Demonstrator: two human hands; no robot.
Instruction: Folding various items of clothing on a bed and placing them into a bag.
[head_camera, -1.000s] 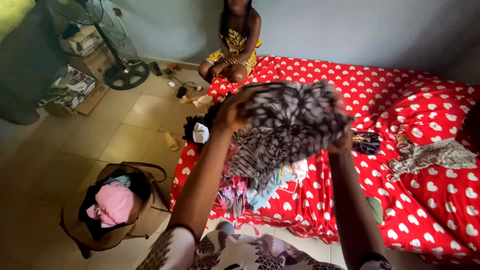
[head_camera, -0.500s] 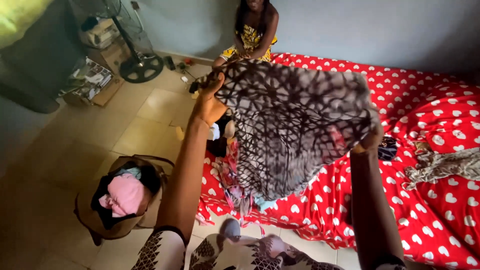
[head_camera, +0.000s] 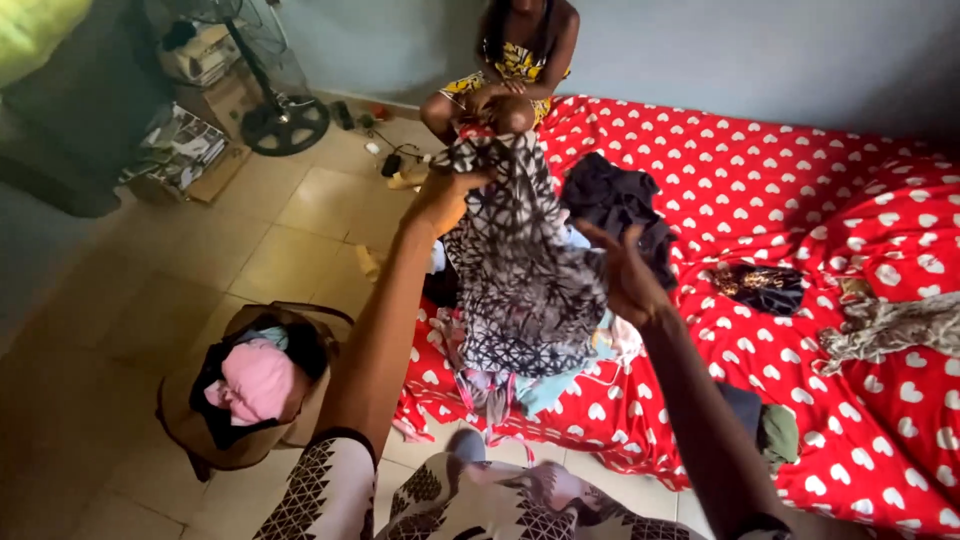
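Overhead, left hand (head_camera: 440, 200) gripped the black-and-white patterned garment (head_camera: 520, 270) above the bed (head_camera: 800, 200); right hand (head_camera: 625, 275) spread-fingered, touching it.

A plain grey-blue wall (head_camera: 760, 55) runs across the back. The floor (head_camera: 290, 215) is beige tile, glossy, dim towards the near left corner. A low bed (head_camera: 800, 200) fills the right side — its sheet red with white hearts, reaching down to the tiles. A standing fan (head_camera: 275, 105) sits on its round base by the wall at upper left. Beside it, boxes (head_camera: 205, 75) and a stack of papers (head_camera: 175, 145) lie on the floor. A dark bulky piece of furniture (head_camera: 70, 130) stands at the far left, with something yellow-green above it. The light is soft and even — brighter on the bed than on the floor.
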